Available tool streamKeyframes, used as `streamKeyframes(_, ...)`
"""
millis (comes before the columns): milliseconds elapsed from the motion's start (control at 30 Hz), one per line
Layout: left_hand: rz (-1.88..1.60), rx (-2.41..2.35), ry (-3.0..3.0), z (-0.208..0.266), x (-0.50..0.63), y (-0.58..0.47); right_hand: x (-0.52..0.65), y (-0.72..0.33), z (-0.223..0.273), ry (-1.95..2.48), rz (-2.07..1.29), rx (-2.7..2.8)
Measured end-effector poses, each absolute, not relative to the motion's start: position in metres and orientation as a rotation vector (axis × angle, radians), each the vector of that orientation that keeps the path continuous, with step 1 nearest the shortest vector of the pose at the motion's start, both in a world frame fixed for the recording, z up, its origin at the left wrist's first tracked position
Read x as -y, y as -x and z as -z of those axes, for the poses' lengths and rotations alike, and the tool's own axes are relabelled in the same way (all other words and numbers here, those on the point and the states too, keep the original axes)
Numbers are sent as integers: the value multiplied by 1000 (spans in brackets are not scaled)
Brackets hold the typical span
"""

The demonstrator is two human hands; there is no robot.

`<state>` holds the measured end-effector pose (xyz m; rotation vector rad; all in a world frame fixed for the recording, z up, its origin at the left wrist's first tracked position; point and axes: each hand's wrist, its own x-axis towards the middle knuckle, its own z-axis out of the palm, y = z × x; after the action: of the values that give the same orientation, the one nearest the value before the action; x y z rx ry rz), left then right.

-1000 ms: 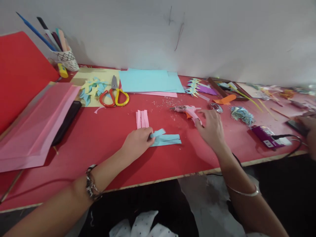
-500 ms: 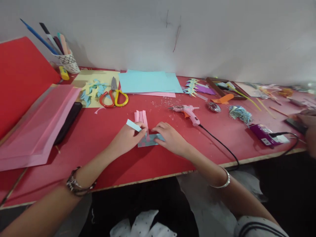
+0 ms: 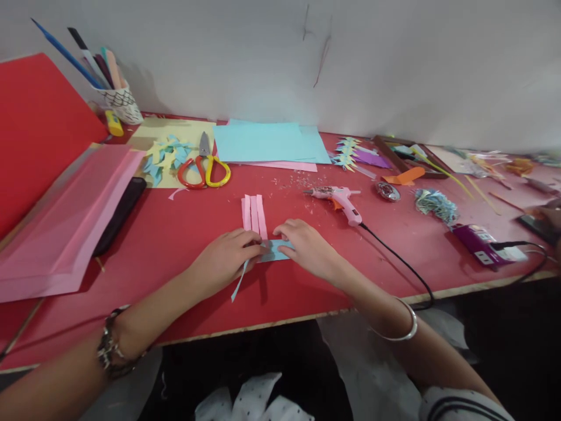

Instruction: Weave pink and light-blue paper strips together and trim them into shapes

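My left hand [image 3: 225,255] is closed, its thumb and fingers pinching a light blue paper strip [image 3: 239,285] whose loose end hangs down toward the table's front edge. Between my hands lie flat blue paper strips [image 3: 272,251], side by side. Pink paper strips [image 3: 254,215] run away from me from under the blue ones and my left fingers; how they cross is hidden. Curved over the right end of the blue strips, my right hand [image 3: 309,248] presses it with thumb and fingertips.
Right of my hands lies a pink glue gun [image 3: 339,200], its black cord running to a purple power box [image 3: 480,242]. Scissors [image 3: 204,166] and paper scraps [image 3: 169,155] lie back left. Pink sheets [image 3: 65,216] cover the left side. Another person's hand [image 3: 550,216] shows far right.
The blue strip in my left hand swung from pointing up and left to hanging down toward me. My left hand turned over lower across the strips' left end. My right hand stayed nearly in place.
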<state>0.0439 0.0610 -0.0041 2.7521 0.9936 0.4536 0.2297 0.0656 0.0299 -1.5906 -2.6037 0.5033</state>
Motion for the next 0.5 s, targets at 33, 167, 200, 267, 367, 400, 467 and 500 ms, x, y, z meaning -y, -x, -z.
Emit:
streamKeyframes(33, -448, -1004, -2773, 4, -61, -44, -67, -230, -29, 1580, -510, 2598)
streamKeyframes(167, -401, -1024, -2828, 5, -60, -43, -66, -227, -29, 1556, -469, 2592)
streamKeyframes(200, -391, -1027, -2836, 6, -60, -43, -64, -226, -29, 1597, -436, 2597)
streamKeyframes(267, -374, -1032, -2843, 6, -60, -43, -57, -222, -31, 1734, -379, 2591)
streamKeyframes(367, -340, -1015, -2835, 5, -61, -44, -48, -220, -31, 1870, -339, 2525)
streamKeyframes(400, -325, -1004, -2830, 4, -62, -44, -46, -220, -30, 1880, -348, 2505)
streamKeyframes(467, -307, -984, -2825, 2, -63, -45, -45, -222, -27, 1871, -391, 2477)
streamKeyframes(500, -303, -976, -2827, 2, -64, -45, -46, -223, -26, 1854, -418, 2469)
